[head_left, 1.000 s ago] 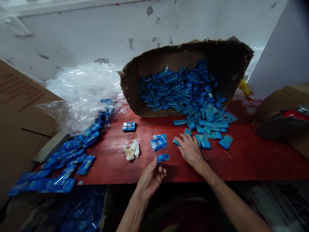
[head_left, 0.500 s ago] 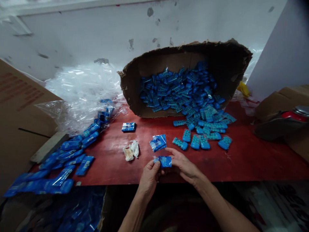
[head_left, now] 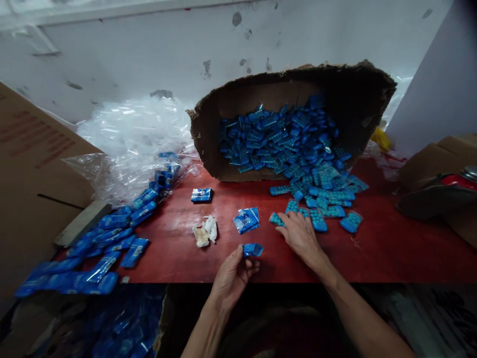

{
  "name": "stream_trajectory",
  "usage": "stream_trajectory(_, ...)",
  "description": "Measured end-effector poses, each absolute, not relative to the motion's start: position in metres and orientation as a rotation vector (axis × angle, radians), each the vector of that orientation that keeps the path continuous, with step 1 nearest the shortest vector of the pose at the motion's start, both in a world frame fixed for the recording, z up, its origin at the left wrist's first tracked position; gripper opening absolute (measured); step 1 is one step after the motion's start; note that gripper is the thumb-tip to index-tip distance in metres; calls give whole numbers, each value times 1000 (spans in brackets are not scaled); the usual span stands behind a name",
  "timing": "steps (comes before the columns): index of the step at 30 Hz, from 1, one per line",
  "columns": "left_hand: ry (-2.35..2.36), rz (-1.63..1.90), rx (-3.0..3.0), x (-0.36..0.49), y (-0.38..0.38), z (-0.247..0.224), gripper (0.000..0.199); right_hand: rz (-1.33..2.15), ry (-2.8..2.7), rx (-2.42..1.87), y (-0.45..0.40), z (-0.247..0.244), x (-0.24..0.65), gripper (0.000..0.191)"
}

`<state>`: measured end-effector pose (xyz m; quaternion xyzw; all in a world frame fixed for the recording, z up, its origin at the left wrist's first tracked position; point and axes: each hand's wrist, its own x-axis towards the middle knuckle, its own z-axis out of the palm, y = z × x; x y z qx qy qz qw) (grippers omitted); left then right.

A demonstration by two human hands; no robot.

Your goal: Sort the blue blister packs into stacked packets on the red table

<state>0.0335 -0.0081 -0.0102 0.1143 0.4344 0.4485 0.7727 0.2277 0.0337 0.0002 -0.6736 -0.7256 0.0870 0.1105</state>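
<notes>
My left hand (head_left: 233, 276) pinches a small blue printed sleeve (head_left: 252, 249) between thumb and fingers; the sleeve's right end gapes. Over the near row of clear-topped blue packs filled with turquoise balls, my right hand (head_left: 298, 233) is spread palm down. Its thumb and fingertips touch the end of the leftmost pack (head_left: 276, 219), and it partly covers the neighbouring packs. Between my hands, a little farther away, lie flat blue sleeves (head_left: 246, 220) in a small stack.
A torn cardboard box (head_left: 294, 82) on its side spills many packs onto the red table (head_left: 179, 253). Left are finished-looking blue packets (head_left: 115, 231), clear plastic bags (head_left: 134, 129) and a carton (head_left: 40, 154). Crumpled tissue (head_left: 204, 232) and a small blue stack (head_left: 201, 195) lie centre-left.
My right hand has left the sleeve and moved right and away to the row of packs. My left hand keeps the sleeve, whose end now gapes open.
</notes>
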Motion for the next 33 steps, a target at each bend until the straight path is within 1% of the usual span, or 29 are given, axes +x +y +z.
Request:
stream_trajectory(2,922,971,219,33,-8,-12,22,188,-2160,-2004,35,-9,225,26)
stream_trajectory(5,903,968,171,34,-6,-12,22,187,-2159,-1976,31,-16,219,27)
stream_trajectory(8,900,969,141,35,-4,-10,22,293,-2100,-1887,30,-16,219,28)
stream_trajectory(10,921,976,139,36,-3,-9,19,543,-1986,-1747,29,-12,223,28)
stream_trajectory(14,944,986,157,34,-2,-9,16,1312,-1671,-1306,23,5,234,30)
stream_trajectory(15,937,986,161,34,-2,-10,16,1447,-1623,-1223,20,10,237,31)
stream_trajectory(17,920,976,169,34,-3,-11,16,1593,-1584,-1145,15,17,239,32)
stream_trajectory(21,907,957,180,35,-4,-10,17,1623,-1613,-1145,12,25,237,32)
stream_trajectory(28,901,958,181,35,-6,-5,17,1403,-1774,-1211,9,33,231,29)
stream_trajectory(33,902,967,217,35,-8,-4,18,1324,-1832,-1237,6,37,229,28)
